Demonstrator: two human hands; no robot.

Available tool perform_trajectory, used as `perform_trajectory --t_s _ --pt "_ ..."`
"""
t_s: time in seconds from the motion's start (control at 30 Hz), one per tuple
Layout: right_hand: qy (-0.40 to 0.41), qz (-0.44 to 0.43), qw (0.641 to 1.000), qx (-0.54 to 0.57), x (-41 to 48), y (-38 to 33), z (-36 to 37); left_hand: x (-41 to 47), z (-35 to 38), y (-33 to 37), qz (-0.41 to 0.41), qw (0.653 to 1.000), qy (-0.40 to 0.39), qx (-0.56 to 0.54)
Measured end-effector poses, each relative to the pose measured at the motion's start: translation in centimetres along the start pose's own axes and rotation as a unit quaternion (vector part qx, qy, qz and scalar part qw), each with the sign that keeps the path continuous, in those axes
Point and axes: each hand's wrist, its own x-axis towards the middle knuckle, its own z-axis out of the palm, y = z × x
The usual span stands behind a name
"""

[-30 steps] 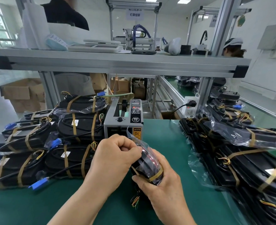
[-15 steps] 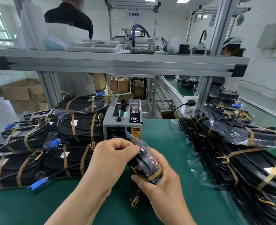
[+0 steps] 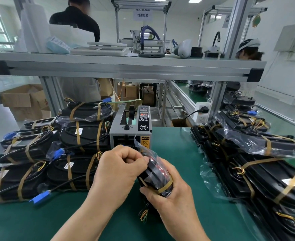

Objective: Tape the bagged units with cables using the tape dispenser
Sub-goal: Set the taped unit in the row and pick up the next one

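Unit: bagged unit (image 3: pixel 156 174) held over the table (image 3: pixel 178 153), centre, just near of the tape dispenser (image 3: pixel 131 129).
Hands: left hand (image 3: pixel 119 171) curled, pinching the bag's far end; right hand (image 3: pixel 176 200) clamped round the near end.
Done: one tan band (image 3: pixel 166 186) on this unit; left pile (image 3: pixel 84 134) double-banded.
Remaining: probably a second band here.
Counts: one dispenser; one unit in hands; about seven units left; right pile (image 3: pixel 265 171) too overlapped to count.
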Motion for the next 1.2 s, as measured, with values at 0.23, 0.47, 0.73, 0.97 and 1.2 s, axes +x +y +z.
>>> perform_trajectory --t_s 0.23,0.47,0.73,0.97,1.2 --pt "0.004 0.000 1.000 0.006 -0.1 0.1 0.2 0.5 -0.4 -0.3 -0.003 0.999 -0.001 0.045" --pt "0.000 -0.002 1.000 -0.005 -0.1 0.1 0.3 0.9 0.0 -0.8 -0.041 0.999 0.003 -0.010" --pt "-0.001 -0.010 1.000 0.003 -0.1 -0.1 0.2 1.0 0.2 -1.1 -0.048 0.998 -0.019 -0.037" --pt "0.002 -0.009 1.000 0.002 -0.1 0.0 0.2 1.5 0.3 -1.8 -0.044 0.996 0.000 -0.080" --pt "0.015 -0.010 0.999 0.049 0.7 0.0 -0.8 -0.2 0.5 -4.0 -0.048 0.992 -0.035 -0.111"
